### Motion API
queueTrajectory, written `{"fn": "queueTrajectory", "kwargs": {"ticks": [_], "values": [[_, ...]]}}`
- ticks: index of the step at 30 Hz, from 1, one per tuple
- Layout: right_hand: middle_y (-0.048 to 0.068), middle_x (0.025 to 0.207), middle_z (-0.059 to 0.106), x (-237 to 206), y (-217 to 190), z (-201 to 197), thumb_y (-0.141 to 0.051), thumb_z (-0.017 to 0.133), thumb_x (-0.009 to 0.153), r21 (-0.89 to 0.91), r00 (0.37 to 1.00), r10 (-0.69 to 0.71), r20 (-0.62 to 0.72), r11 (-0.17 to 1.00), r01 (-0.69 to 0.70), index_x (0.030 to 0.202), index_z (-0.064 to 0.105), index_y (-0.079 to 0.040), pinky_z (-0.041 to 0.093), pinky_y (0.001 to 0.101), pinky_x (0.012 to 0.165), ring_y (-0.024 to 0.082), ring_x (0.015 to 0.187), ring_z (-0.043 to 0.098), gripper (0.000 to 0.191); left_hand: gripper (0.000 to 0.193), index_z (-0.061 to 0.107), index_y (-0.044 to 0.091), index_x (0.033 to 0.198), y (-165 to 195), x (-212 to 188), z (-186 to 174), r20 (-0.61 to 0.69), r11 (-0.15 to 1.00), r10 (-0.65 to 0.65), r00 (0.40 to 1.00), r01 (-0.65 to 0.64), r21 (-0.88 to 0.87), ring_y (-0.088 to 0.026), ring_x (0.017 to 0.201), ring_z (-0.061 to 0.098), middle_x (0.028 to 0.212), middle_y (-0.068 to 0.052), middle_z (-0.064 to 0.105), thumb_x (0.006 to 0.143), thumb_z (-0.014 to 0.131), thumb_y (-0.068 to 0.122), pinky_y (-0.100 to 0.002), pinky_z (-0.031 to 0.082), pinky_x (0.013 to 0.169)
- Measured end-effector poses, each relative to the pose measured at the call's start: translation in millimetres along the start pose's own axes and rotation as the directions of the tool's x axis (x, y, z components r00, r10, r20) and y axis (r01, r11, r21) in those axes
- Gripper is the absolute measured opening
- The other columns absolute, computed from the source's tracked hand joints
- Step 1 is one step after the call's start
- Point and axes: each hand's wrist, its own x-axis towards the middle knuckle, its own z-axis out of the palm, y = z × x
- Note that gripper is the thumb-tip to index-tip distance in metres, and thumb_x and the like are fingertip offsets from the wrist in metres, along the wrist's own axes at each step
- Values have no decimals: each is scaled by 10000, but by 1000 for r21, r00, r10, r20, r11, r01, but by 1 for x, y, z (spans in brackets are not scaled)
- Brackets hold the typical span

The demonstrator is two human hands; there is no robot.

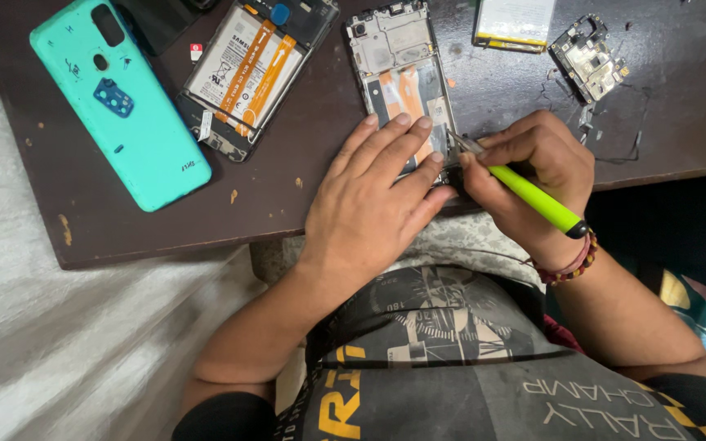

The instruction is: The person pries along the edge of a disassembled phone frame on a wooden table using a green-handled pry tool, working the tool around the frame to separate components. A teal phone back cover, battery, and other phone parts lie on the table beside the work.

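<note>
An opened phone frame (398, 61) with orange ribbon strips lies on the dark brown table (288, 204). My left hand (377, 196) rests flat on its lower end, fingers spread and pressing it down. My right hand (533, 175) grips a bright green screwdriver (533, 196). The screwdriver's metal tip touches the frame's lower right edge, right beside my left fingertips. The bottom of the frame is hidden under my hands.
A turquoise back cover (120, 102) lies at the left. Beside it is a second opened phone with its battery (247, 69) showing. A loose battery (516, 23) and a small circuit board (586, 57) sit at the back right. The table's front edge runs just under my hands.
</note>
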Motion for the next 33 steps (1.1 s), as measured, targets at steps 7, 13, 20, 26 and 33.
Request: {"fn": "queueTrajectory", "kwargs": {"ticks": [7, 13, 20, 26, 33], "values": [[125, 968, 690, 0, 0, 0, -7, 879, 947, -19, 1000, -10, -7, 1000, 10, 961, 617, -21, 521, 265, 716, 188, 825, 669, 263, 345, 751, 82, 1187, 1, 0, 0, -2, 1000, 5, 1000, -5, 11, -266, 1389, 522, 1432, -112, 605, 980, 732, 357, -473, 342, 1244], [117, 933, 683, -1, 1, -2, -6, 856, 961, 26, 1000, 2, 4, 1000, -3, 957, 606, -29, 520, 260, 726, 186, 834, 675, 251, 342, 752, 81, 1185, 1, 0, -1, -3, 1000, 11, 1000, -11, 0, -269, 1381, 527, 1427, -114, 606, 972, 743, 349, -476, 345, 1241], [124, 934, 680, 1, 0, 0, -7, 864, 957, 4, 1000, -22, 4, 1000, 22, 951, 601, -26, 520, 265, 729, 192, 838, 674, 264, 344, 750, 78, 1197, 0, -1, -2, -5, 1000, 8, 1000, -8, -3, -272, 1387, 522, 1430, -116, 605, 978, 744, 344, -472, 341, 1246], [122, 935, 680, 1, -3, 1, 0, 872, 949, -13, 1000, -9, -2, 1000, 9, 952, 618, -20, 516, 259, 706, 186, 817, 667, 254, 343, 754, 81, 1196, -1, -2, -2, -9, 1000, 9, 1000, -9, -6, -268, 1395, 516, 1433, -113, 604, 982, 739, 349, -468, 336, 1251], [120, 941, 677, 1, -2, 3, -12, 885, 948, -22, 1000, -18, 2, 1000, 18, 961, 629, -27, 516, 261, 709, 190, 825, 669, 256, 341, 757, 87, 1189, -2, -2, -1, 4, 1000, 1, 1000, -1, -4, -259, 1395, 514, 1439, -111, 603, 984, 730, 357, -466, 331, 1250]]}}
